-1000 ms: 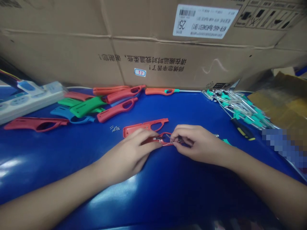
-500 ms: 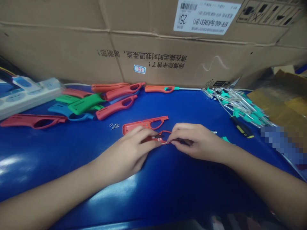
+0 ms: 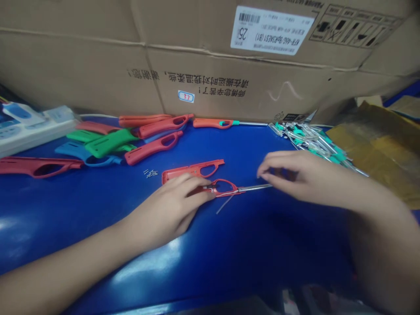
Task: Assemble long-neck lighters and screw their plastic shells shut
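Observation:
My left hand [image 3: 173, 205] lies flat on a red lighter shell [image 3: 223, 187] with a metal tube sticking out to the right, pressing it onto the blue table [image 3: 229, 253]. A second red shell half [image 3: 193, 169] lies just behind it. My right hand [image 3: 295, 177] hovers to the right of the tube's tip, fingers loosely curled and blurred by motion, with nothing visible in them. It is near the pile of metal tubes with green fittings [image 3: 311, 140].
Red, green and blue shell halves [image 3: 111, 142] are heaped at the back left, beside a white power strip [image 3: 29, 129]. A finished orange lighter [image 3: 223, 124] lies against a big cardboard box [image 3: 197, 57]. Tiny screws [image 3: 150, 173] sit left of the work.
My right hand let go of the red shell's front and moved right and back, toward the tube pile. The metal tube now shows. My left hand stayed put.

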Tool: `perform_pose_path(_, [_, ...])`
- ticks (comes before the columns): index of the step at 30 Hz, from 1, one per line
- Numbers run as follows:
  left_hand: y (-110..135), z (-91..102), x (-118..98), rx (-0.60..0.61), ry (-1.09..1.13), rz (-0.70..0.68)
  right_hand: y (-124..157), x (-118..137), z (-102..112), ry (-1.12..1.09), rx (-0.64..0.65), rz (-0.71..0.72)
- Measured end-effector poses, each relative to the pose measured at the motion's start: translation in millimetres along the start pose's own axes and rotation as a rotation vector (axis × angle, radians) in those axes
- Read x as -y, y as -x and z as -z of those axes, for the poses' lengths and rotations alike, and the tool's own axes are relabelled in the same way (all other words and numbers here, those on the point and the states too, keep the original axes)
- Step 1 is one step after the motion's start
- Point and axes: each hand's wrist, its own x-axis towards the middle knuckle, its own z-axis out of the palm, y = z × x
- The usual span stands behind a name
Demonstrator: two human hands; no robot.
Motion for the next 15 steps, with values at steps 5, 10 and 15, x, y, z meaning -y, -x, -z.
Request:
perform_pose_path(5, [0.6,-1.7,0.4,-0.052,-0.011,-0.008,28.7,-48.3,27.1,0.171,0.272,-0.528])
perform_pose_path(10, [-0.9,-2.5,0.5,-0.094,-0.004,-0.020,29.7,-53.4,28.7,0.079,0.510,-0.699])
perform_pose_path(15, [-1.3,-2.7,-0.5,-0.143,0.076,-0.006,28.7,-52.9,24.4,0.084,0.460,-0.666])
